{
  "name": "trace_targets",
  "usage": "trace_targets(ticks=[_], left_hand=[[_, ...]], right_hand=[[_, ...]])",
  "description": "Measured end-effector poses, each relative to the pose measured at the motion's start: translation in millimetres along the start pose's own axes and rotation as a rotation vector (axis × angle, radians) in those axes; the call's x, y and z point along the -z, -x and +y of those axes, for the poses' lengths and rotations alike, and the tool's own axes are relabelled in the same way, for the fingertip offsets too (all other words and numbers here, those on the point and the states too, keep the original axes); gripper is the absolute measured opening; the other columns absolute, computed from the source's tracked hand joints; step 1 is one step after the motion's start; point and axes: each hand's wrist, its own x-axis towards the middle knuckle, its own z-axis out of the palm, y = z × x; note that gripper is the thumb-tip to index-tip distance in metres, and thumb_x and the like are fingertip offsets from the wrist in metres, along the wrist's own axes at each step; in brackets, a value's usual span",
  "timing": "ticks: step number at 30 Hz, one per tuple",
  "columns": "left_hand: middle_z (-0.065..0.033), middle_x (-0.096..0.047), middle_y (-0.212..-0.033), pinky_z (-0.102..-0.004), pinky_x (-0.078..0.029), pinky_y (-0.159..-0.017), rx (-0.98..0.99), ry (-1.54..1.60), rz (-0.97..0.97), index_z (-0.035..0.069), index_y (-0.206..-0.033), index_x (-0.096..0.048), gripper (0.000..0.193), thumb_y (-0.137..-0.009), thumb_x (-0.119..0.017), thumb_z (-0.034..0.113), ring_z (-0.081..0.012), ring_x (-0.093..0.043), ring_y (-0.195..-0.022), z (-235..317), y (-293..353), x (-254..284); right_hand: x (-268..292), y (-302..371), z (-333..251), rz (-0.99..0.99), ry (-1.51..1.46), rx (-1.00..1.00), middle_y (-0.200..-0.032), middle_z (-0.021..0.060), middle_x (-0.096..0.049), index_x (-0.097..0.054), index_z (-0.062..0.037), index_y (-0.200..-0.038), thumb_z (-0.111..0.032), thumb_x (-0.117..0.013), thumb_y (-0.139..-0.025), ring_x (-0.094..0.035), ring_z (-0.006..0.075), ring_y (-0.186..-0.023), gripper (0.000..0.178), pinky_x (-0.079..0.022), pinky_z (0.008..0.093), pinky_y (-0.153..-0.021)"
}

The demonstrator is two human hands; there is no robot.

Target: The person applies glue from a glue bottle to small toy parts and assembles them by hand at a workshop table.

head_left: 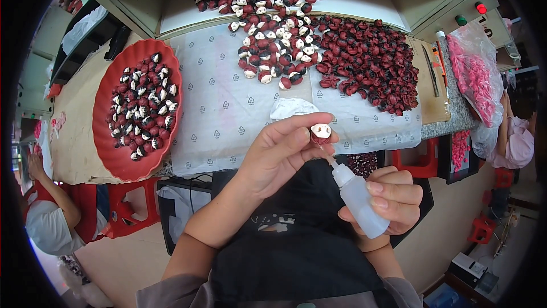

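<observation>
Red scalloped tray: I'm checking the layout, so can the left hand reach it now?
Probably yes: only flat white sheeting seems to lie between the left hand and the tray, though that hand holds a red-and-white piece.

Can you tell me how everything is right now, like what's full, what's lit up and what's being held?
Left hand: pinching the little piece
Little piece: held, white part showing
Right hand: wrapped around the bottle
Bottle: held, nozzle pointing at the little piece
Red tray: holding many small pieces
Red light: lit
Plastic bag: bulging with pink pieces
</observation>
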Motion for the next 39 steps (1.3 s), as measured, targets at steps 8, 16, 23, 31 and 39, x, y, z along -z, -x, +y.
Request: trace_targets(ticks=[8,16,23,31,39], left_hand=[[-0.0164,-0.054,-0.094,-0.0302,-0.045,-0.075,-0.003,-0.003,-0.02,0.0,-0.109,-0.048,0.035,-0.082,-0.051,0.022,-0.0215,-0.056,-0.081,-2.9,-1.8,1.4],[-0.0157,-0.055,-0.094,-0.0304,-0.045,-0.076,0.015,-0.031,-0.009,0.0,-0.109,-0.049,0.034,-0.082,-0.05,0.021,-0.0214,-0.056,-0.082,-3.1,-0.9,0.2],[-0.0159,-0.054,-0.094,-0.0304,-0.045,-0.075,0.009,-0.01,0.015,0.0,-0.11,-0.047,0.035,-0.082,-0.05,0.022,-0.0217,-0.056,-0.081,-3.4,-1.7,2.7],[-0.0161,-0.054,-0.094,-0.0308,-0.045,-0.075,0.002,-0.013,0.01,0.0,-0.11,-0.047,0.035,-0.083,-0.049,0.022,-0.0217,-0.056,-0.081,-2.7,-2.6,0.1],[-0.0156,-0.055,-0.096,-0.0296,-0.045,-0.077,-0.003,0.029,-0.016,-0.002,-0.111,-0.045,0.035,-0.083,-0.048,0.02,-0.0196,-0.055,-0.085,-3.5,-2.3,5.9]], right_hand=[[0.6,-0.6,1.8,-0.011,0.015,-0.007,-0.083,0.005,-0.044,-0.043,-0.0079,-0.09,-0.018,-0.074,-0.06,-0.043,0.0152,-0.06,0.044,-0.039,0.0218,-0.048],[-0.4,-0.1,2.3,-0.006,0.024,-0.013,-0.084,0.0049,-0.044,-0.043,-0.0081,-0.09,-0.019,-0.074,-0.061,-0.043,0.0146,-0.061,0.044,-0.039,0.0213,-0.047],[1.8,4.0,-3.4,0.071,-0.061,-0.105,-0.087,0.0042,-0.05,-0.05,-0.0103,-0.089,-0.008,-0.079,-0.049,-0.05,0.0168,-0.066,0.05,-0.045,0.0265,-0.052],[1.7,2.4,3.0,-0.003,0.015,-0.013,-0.083,0.005,-0.043,-0.042,-0.0078,-0.09,-0.018,-0.074,-0.061,-0.042,0.0147,-0.06,0.045,-0.037,0.0222,-0.047],[0.3,4.5,2.9,0.028,0.024,-0.019,-0.082,0.0053,-0.044,-0.043,-0.0074,-0.09,-0.018,-0.074,-0.061,-0.042,0.0152,-0.059,0.044,-0.037,0.0224,-0.047]])
